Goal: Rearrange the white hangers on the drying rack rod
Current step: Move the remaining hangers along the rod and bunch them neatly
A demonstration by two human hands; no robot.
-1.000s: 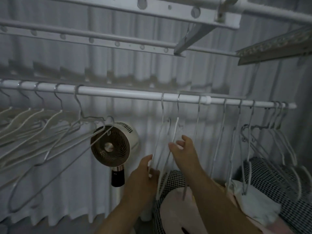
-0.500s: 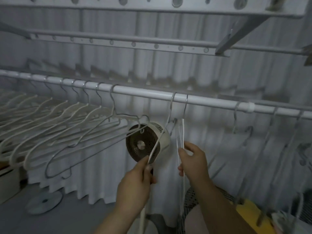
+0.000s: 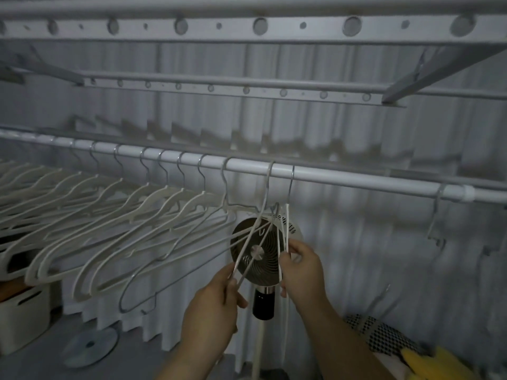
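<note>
**A:** While the view has swung toward the left, what has actually moved?

**B:** The two held hangers. They've slid along the drying rack rod [image 3: 356,179] toward the packed row of white hangers [image 3: 115,215] at the left of the frame. A second ago a wide gap separated them. Now the slanted hanger [image 3: 264,207] hooks on near the row's last hook.

**A:** And the hands?

**B:** The left hand [image 3: 216,303] pinches the slanted hanger's wire, drawn out across the fan [image 3: 258,256]. The right hand [image 3: 300,270] curls round the upright hanger [image 3: 287,223], which hangs straight.

**A:** Meaning?

**B:** I'd judge this pair nearly gathered in. A lone hanger [image 3: 436,215] at the right sits well apart.
</note>
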